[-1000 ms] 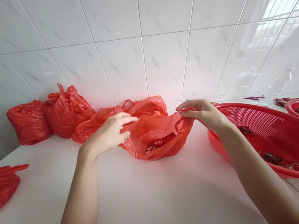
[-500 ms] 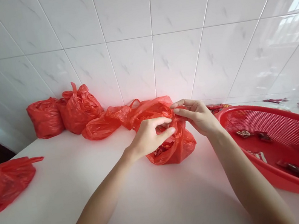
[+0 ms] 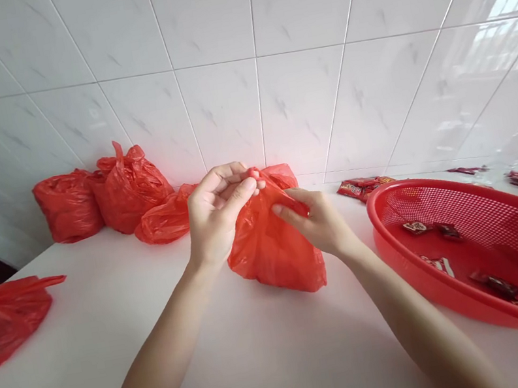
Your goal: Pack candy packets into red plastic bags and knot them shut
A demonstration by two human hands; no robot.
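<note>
A red plastic bag (image 3: 276, 251) stands on the white tabletop in front of me, its near side pulled up smooth. My left hand (image 3: 221, 207) pinches a bunched upper end of the bag between thumb and fingers, raised above its left side. On the right side, my right hand (image 3: 315, 217) grips the bag's upper edge between thumb and fingers. The bag's contents are hidden behind the film. Just left of my left hand lies another red plastic bag (image 3: 164, 220), loose and flattened, partly covered by that hand.
Two full red bags (image 3: 131, 185) stand against the tiled wall at back left. Another red bag (image 3: 7, 322) sits at the left edge. A red perforated basket (image 3: 481, 309) with several wrapped snacks (image 3: 495, 283) stands right; more packets (image 3: 362, 187) lie behind it.
My left hand has risen, lifting the bag's end upward. The near side now covers the opening where packets showed before. My right hand has moved lower along the bag's edge.
</note>
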